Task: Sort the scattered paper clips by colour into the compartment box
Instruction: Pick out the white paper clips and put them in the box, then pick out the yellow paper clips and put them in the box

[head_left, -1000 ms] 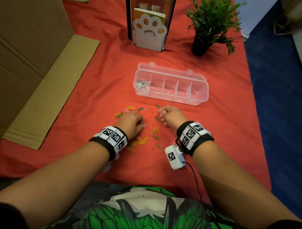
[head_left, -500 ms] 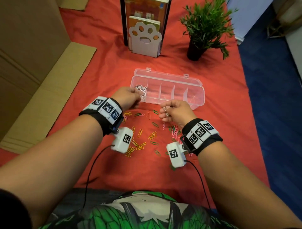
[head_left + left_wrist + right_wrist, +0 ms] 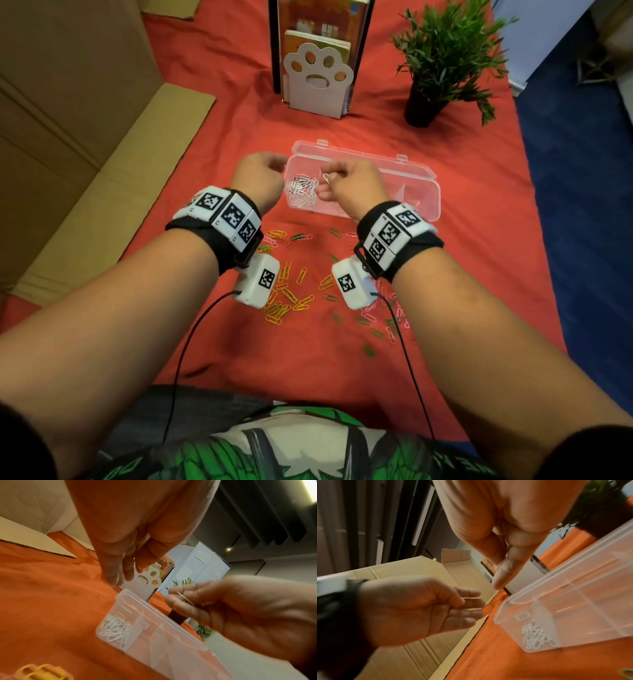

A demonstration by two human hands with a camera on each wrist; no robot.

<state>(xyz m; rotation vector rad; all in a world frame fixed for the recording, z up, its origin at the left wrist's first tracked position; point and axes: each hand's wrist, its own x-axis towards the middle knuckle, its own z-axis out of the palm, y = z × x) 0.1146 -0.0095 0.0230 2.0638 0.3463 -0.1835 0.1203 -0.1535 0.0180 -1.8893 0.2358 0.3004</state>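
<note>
- My right hand (image 3: 346, 186) is curled, thumb and fingertips pinching one white clip (image 3: 327, 178). It hangs over the box (image 3: 424, 192), above its left end compartment.
- My left hand (image 3: 260, 178) is just off the box's left end, not touching it. Fingers loosely bent, palm showing in the right wrist view; nothing in it that I can see.
- Box is clear plastic, lid open, lying across the middle of the red cloth (image 3: 462, 291). The left end compartment holds a heap of white clips (image 3: 301, 190); other compartments look bare, though my right hand hides part.
- Loose clips (image 3: 294, 291) in yellow, green and pink lie scattered on the cloth near me, under my wrists, well short of the box.
- Far edge of cloth: paw-shaped holder (image 3: 317, 85), potted plant (image 3: 442, 65). Cardboard (image 3: 85, 154) along left edge.
</note>
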